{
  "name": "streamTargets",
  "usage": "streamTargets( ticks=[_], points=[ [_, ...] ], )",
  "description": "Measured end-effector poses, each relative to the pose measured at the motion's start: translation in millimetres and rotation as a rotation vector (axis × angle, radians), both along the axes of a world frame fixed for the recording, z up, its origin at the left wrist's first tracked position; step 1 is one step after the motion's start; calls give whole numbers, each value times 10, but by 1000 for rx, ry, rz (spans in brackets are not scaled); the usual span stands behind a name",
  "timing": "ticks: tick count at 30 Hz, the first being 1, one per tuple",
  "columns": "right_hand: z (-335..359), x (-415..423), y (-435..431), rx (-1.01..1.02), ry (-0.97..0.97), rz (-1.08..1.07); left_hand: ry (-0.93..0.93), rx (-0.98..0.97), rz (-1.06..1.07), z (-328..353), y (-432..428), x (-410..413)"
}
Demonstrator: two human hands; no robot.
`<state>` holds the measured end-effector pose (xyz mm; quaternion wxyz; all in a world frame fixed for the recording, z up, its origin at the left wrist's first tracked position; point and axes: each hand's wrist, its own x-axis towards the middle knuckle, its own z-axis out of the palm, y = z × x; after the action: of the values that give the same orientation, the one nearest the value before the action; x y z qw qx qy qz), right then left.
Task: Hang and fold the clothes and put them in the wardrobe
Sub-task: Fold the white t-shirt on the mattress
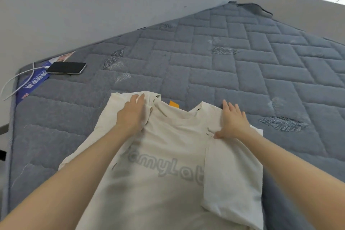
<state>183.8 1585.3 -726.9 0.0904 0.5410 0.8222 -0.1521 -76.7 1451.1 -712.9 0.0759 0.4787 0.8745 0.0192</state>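
A cream T-shirt (168, 173) with grey lettering lies flat on the grey quilted mattress (233, 65), its collar pointing away from me. Its right sleeve is folded inward over the chest. My left hand (133, 113) lies on the shirt's left shoulder with the fingers stretched forward, and the cloth bunches beside it. My right hand (233, 120) presses flat on the right shoulder at the top of the folded sleeve, fingers spread. An orange tag (174, 104) shows at the collar.
A black phone (66, 68) with a white cable (16, 80) lies at the mattress's far left corner, on a blue printed label. A white wall runs along the left edge. Floor shows beyond the far right edge.
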Motion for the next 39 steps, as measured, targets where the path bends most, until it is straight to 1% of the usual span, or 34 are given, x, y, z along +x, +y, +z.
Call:
streamTargets(
  ticks=[2, 4, 5, 9, 11, 13, 16, 18, 21, 22, 24, 26, 27, 29, 34, 36, 39],
  points=[
    [2, -26, 79, -77, 2, -29, 148, -49, -61, -33, 145, -112],
    [11, -63, 123, -107, 3, -30, 209, -95, -104, -63, 309, -248],
    [22, -87, 132, -109, 2, -30, 197, -120, -113, -74, 392, -312],
    [52, -198, 162, -95, -82, -20, 8, -262, -120, -133, 708, -515],
    [65, -262, 160, -101, -112, -13, -47, -295, -113, -171, 785, -591],
    [90, -315, 149, -132, -130, -11, -58, -268, -109, -194, 796, -657],
    [130, -355, 127, -153, -155, 13, -83, -166, -125, -192, 691, -683],
    [127, -364, 78, -136, -146, 45, -32, -94, -145, -170, 563, -605],
    [81, -326, -36, -52, -72, 64, 123, 74, -189, -154, 320, -442],
    [63, -296, -80, -9, -57, 64, 145, 137, -190, -152, 226, -395],
    [45, -240, -194, 60, -53, 83, 117, 262, -145, -126, 17, -321],
    [35, -219, -377, 110, -90, 174, 99, 358, -115, -31, -207, -275],
    [26, -215, -479, 140, -117, 237, 130, 378, -133, 32, -311, -263],
    [40, -190, -636, 190, -124, 294, 206, 363, -192, 158, -530, -229],
    [330, -79, -850, 326, 46, 313, 317, 274, -289, 330, -1078, -103],
    [435, -44, -978, 330, 109, 363, 346, 244, -296, 350, -1286, -54],
    [522, 23, -1253, 275, 105, 452, 366, 167, -267, 353, -1552, -19]
  ],
)
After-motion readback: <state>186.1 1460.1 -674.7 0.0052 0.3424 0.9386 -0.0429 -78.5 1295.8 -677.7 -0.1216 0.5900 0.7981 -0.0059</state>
